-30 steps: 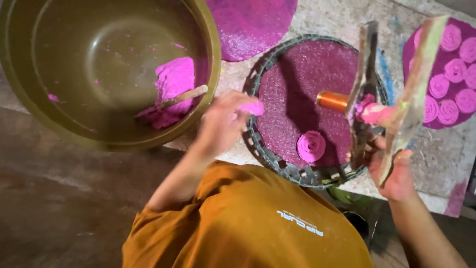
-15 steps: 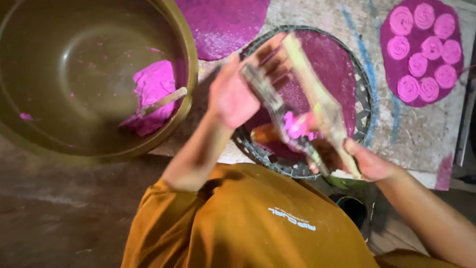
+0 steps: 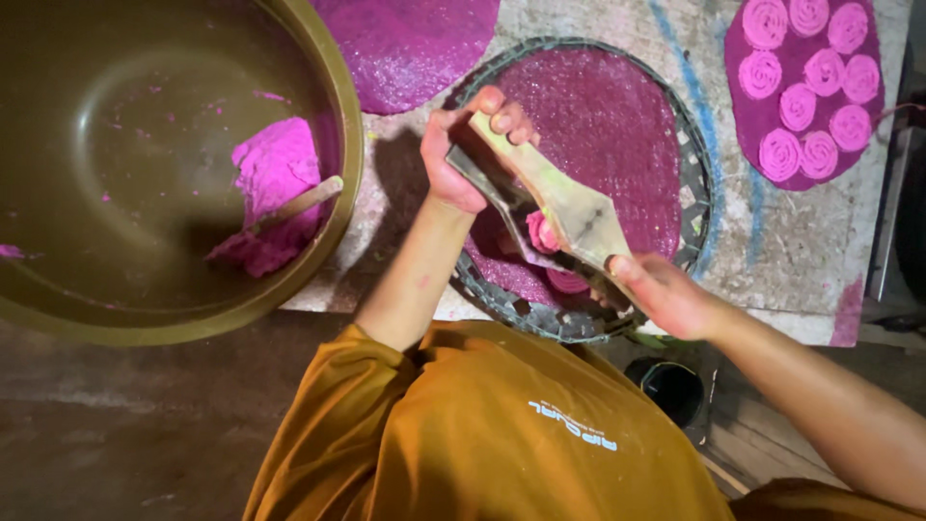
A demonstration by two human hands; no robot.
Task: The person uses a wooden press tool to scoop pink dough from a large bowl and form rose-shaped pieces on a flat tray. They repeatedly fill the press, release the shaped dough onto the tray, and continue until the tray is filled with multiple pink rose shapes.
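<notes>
1. The left hand [image 3: 461, 159] grips the far end of a wooden press [image 3: 555, 207], a two-handled tool held over the round woven tray [image 3: 696, 198]; its fingers [image 3: 502, 116] are curled tight around the handle ends.
2. The right hand [image 3: 666, 294] holds the near end of the same press, fingers clamped on it, just above the tray's near rim.
3. A lump of pink dough [image 3: 542, 232] shows between the press's two handles; whether it sits in a barrel cannot be told from here, as the wood hides that part.
4. The tray carries a dark purple mat and lies on the tabletop [image 3: 772, 241].
5. To the left stands a large brass-coloured bowl [image 3: 347, 145] with more pink dough and a wooden stick [image 3: 294, 205] lying in it.
6. At the far right, a second purple mat [image 3: 748, 159] bears eight pink coiled spirals [image 3: 803, 104], well apart from the hands.
</notes>
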